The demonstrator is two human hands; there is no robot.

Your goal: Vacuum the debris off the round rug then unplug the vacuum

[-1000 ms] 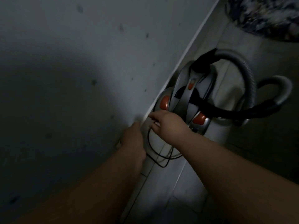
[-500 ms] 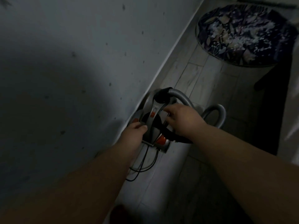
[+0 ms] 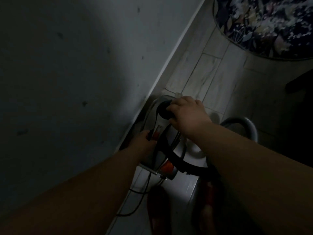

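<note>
A grey canister vacuum (image 3: 160, 155) with orange buttons stands on the floor against the wall. My right hand (image 3: 187, 112) is shut on the black hose connector (image 3: 163, 110) at its front. My left hand (image 3: 144, 142) grips the vacuum's carry handle near an orange mark. The grey hose (image 3: 250, 126) loops out to the right. A black power cord (image 3: 135, 200) trails from the vacuum's rear along the skirting. The round dark rug (image 3: 264, 22), strewn with pale debris, lies at the top right.
A grey wall (image 3: 67, 82) with a white skirting board fills the left. The floor (image 3: 211, 73) is pale plank tile. My feet in red slippers (image 3: 159, 206) stand just behind the vacuum. A dark furniture shape (image 3: 299, 82) sits at the right edge.
Both hands moved from the cord behind the vacuum onto the vacuum itself; my right hand slid forward to the hose connector. My view rose and the rug came into sight.
</note>
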